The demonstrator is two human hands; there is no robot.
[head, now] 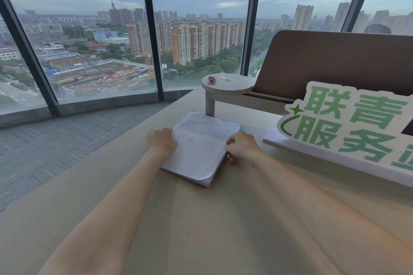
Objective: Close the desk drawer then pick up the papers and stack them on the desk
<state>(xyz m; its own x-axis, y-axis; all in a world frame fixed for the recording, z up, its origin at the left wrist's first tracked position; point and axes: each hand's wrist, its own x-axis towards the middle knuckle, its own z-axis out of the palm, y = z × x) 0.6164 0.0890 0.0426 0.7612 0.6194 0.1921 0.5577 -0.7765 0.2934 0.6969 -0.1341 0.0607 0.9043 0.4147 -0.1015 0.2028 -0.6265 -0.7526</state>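
A thick stack of white printed papers [199,152] lies flat on the light wooden desk [223,219], a little beyond the middle. My left hand [162,140] grips the stack's left edge with curled fingers. My right hand [240,146] holds the right edge, its thumb tucked under the side and fingers on top. Both forearms stretch out over the desk. No drawer shows in this view.
A white sign with large green characters [348,131] stands on the desk to the right. A small round raised shelf [228,85] on a post is just behind the papers, holding small items. A brown partition [335,62] rises behind. The desk's left edge drops to grey carpet by the windows.
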